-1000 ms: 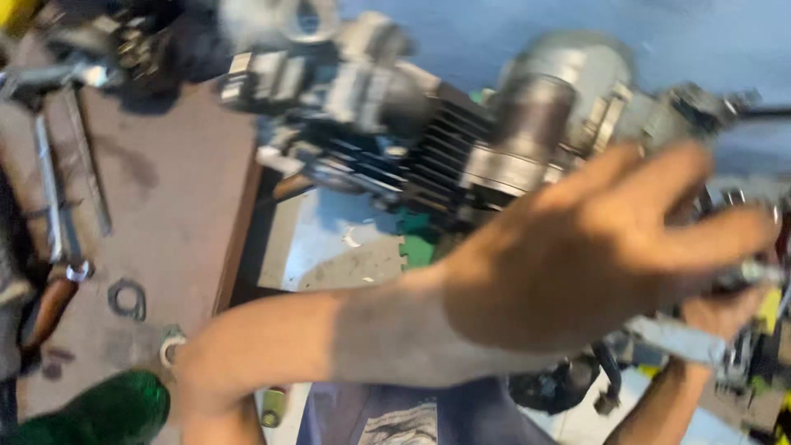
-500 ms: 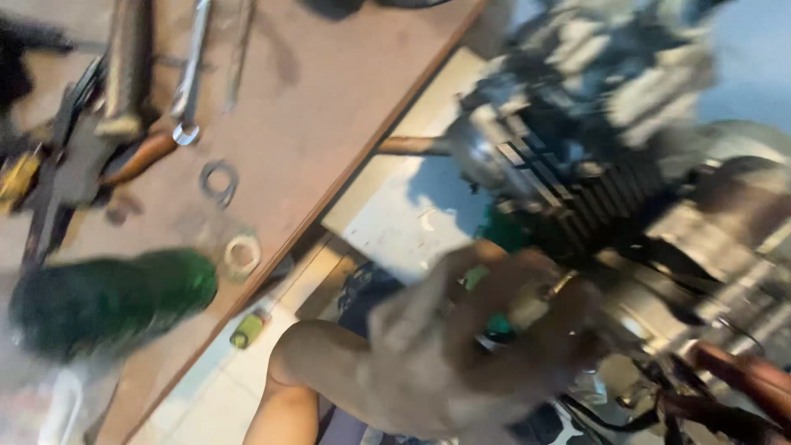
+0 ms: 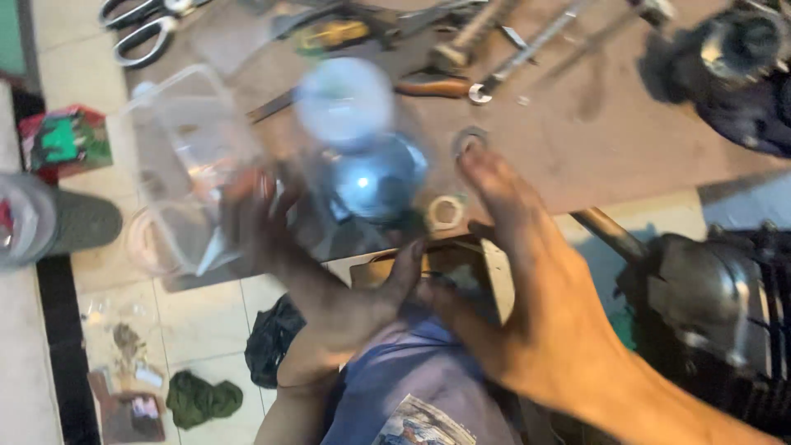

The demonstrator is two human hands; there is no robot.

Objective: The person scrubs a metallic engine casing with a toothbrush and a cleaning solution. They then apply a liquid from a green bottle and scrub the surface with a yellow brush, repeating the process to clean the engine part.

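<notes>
The left hand [image 3: 329, 288] wraps its fingers around a blurry bottle [image 3: 362, 156], the right hand [image 3: 535, 305] is spread wide beside it, so grip tight.

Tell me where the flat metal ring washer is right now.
In the head view, the flat metal ring washer lies on the brown board, just beyond the right hand's fingertips.

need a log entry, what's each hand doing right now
left hand: open, fingers spread by the blurred blue bottle, grip unclear
right hand: open, empty, fingertips near a metal ring
</notes>
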